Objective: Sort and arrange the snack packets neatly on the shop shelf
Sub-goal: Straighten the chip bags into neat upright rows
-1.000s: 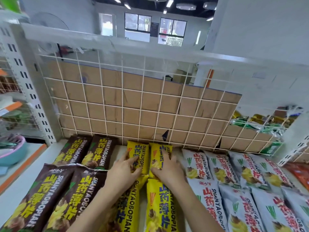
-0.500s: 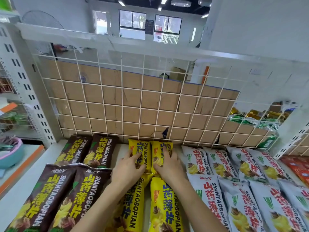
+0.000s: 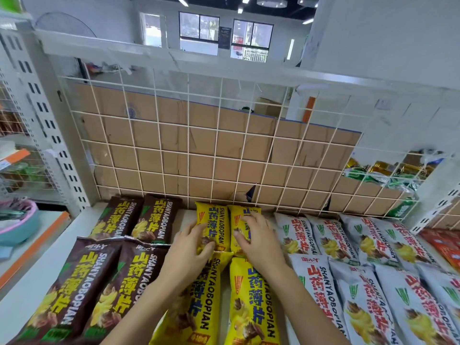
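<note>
Snack packets lie flat in rows on a white shelf (image 3: 62,247). Brown packets (image 3: 119,275) fill the left, yellow packets (image 3: 251,305) the middle, white packets (image 3: 353,282) the right. Two yellow packets stand side by side at the back against the wire grid. My left hand (image 3: 189,252) grips the left back yellow packet (image 3: 211,217) from its left edge. My right hand (image 3: 258,237) rests fingers-spread on the right back yellow packet (image 3: 240,215), pressing it. Both hands hide the packets' lower parts.
A white wire grid (image 3: 224,145) backed by brown cardboard closes the shelf's rear. Green and gold packets (image 3: 383,175) sit behind the grid at right, red packets (image 3: 443,245) at far right. A pink and teal bowl (image 3: 17,220) stands on the neighbouring left shelf.
Both hands have stayed on the two back yellow packets, shifting slightly toward the grid; the packets sit a bit closer together. The camera view has tilted a little.
</note>
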